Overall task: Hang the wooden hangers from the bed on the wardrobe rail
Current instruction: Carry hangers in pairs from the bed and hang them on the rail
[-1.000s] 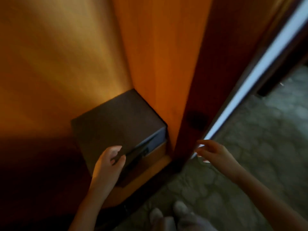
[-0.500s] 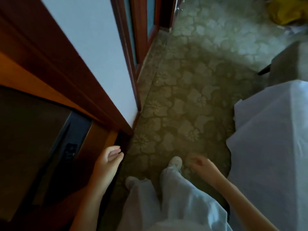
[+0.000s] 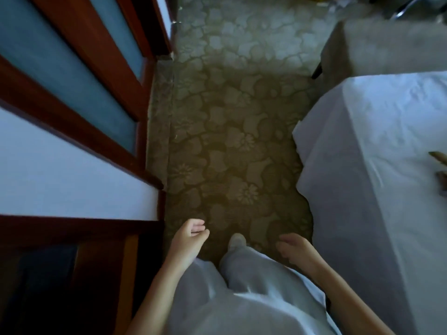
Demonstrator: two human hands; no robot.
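Observation:
A bed [image 3: 377, 165] under a white sheet fills the right side. At its far right edge the tips of wooden hangers [image 3: 439, 157] poke into view; the rest is cut off. The open wardrobe [image 3: 72, 274] with red-brown wood frame lies at the lower left, its rail out of view. My left hand [image 3: 189, 240] hangs empty over the floor beside the wardrobe, fingers loosely curled. My right hand [image 3: 296, 250] is also empty, fingers relaxed, close to the bed's near corner.
Wardrobe doors [image 3: 79, 100] with pale panels line the left. A floral-patterned floor [image 3: 229, 141] runs between doors and bed. A grey upholstered seat [image 3: 387, 49] stands beyond the bed. My legs in light trousers [image 3: 242, 298] are below.
The view has swung from the wardrobe interior and its dark box to the right, toward the bed. Both hands have come away from the wardrobe and hang empty.

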